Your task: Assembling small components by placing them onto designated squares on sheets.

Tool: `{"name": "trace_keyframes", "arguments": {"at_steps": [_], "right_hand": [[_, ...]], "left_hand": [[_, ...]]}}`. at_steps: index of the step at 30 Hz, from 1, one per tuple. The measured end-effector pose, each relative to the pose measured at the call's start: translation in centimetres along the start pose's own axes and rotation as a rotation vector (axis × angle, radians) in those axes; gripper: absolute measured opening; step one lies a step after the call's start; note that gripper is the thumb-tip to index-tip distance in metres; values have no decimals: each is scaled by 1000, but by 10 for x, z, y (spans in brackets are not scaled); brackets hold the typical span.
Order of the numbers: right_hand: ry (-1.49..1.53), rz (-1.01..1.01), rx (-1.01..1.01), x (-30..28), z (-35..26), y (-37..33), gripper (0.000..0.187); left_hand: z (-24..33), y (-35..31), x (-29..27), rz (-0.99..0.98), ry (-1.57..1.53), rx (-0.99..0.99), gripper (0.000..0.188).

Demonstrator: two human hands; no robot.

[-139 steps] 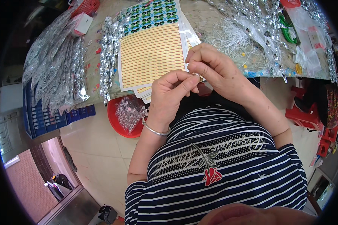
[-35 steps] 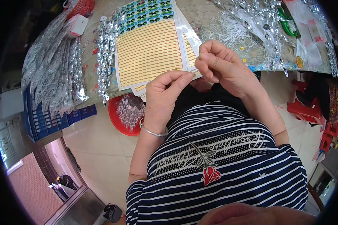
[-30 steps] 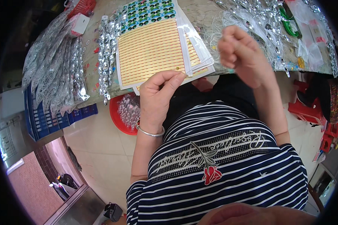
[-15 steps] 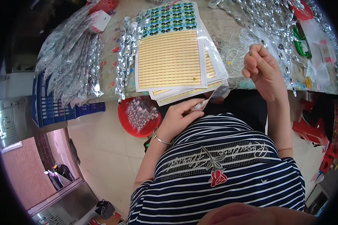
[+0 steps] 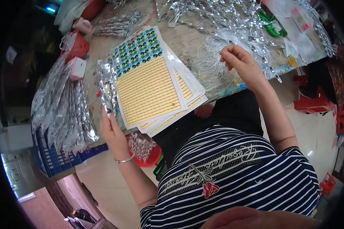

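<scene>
At the table's front edge my left hand (image 5: 114, 133) has its fingers closed on the near end of a shiny silver foil piece, at the foot of a narrow row of such silver foil pieces (image 5: 106, 82). Over a tangle of thin white strings (image 5: 210, 57) my right hand (image 5: 241, 65) is raised, thumb and forefinger pinched together. Whatever lies in that pinch is too small to make out. Between the hands lies a stack of sticker sheets (image 5: 149, 91), the top one yellow with wavy lines, beside rows of green and blue eye-like ovals.
Long bundles of clear-wrapped silver strips (image 5: 65, 114) hang over the left edge above a blue crate (image 5: 51, 160). A red bowl (image 5: 149, 158) of small pieces sits below the table. More silver strands (image 5: 218, 17), a green basket (image 5: 270, 23) and plastic bags lie toward the back right.
My left hand has gone from my lap, where it held a small shiny piece, left to the silver row. My right hand stays raised and pinched. The view has turned.
</scene>
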State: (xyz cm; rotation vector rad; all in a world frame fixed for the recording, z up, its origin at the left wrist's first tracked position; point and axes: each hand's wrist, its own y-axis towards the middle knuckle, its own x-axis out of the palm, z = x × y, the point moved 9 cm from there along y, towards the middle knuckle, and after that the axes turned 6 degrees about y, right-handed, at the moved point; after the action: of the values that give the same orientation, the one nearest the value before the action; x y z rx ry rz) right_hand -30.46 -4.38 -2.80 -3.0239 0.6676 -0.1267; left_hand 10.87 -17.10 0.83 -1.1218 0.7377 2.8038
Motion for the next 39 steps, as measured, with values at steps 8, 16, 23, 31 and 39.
{"name": "trace_keyframes", "arguments": {"at_steps": [8, 16, 23, 31, 39], "right_hand": [[-981, 169, -423, -43, -21, 84, 24], [-1442, 395, -396, -46, -22, 158, 19], [-1525, 255, -355, -47, -26, 176, 19], [-1435, 358, -353, -60, -16, 165, 21], [-1238, 199, -289, -84, -46, 143, 28]], "left_hand": [[-18, 65, 27, -34, 680, 102, 37], [-40, 76, 40, -47, 791, 76, 38], [-35, 72, 42, -18, 806, 139, 45], [0, 62, 38, 47, 812, 147, 43], [29, 36, 31, 75, 594, 232, 36]]}}
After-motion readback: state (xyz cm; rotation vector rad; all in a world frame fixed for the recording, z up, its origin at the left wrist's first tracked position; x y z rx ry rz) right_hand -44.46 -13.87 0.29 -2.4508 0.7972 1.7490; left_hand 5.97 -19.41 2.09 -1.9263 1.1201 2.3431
